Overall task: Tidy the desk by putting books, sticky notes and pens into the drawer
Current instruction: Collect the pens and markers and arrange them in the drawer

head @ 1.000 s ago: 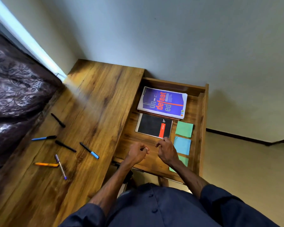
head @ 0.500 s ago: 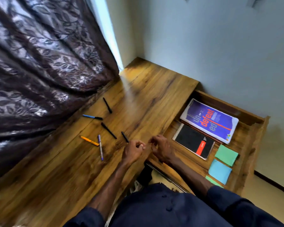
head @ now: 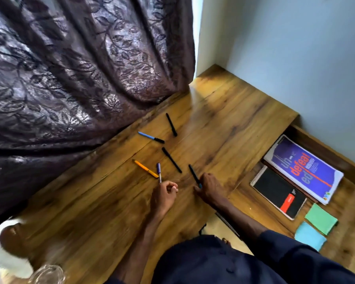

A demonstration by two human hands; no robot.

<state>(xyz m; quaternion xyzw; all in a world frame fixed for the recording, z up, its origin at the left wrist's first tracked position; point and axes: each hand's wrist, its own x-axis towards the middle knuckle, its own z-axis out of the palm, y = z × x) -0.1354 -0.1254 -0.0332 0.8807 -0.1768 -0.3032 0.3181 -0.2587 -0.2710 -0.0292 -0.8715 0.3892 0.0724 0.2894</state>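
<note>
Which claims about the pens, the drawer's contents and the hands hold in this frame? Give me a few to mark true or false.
1. Six pens lie on the brown wooden desk top. True.
2. The purple-covered book lies on the desk top. False: it lies in the open wooden drawer, beside the black spiral notebook.
3. The right hand touches the black pen with the blue end. True.
4. The orange pen is in the drawer. False: it lies on the desk top, next to the purple pen.
5. A green sticky-note pad and a blue sticky-note pad lie in the drawer. True.
</note>
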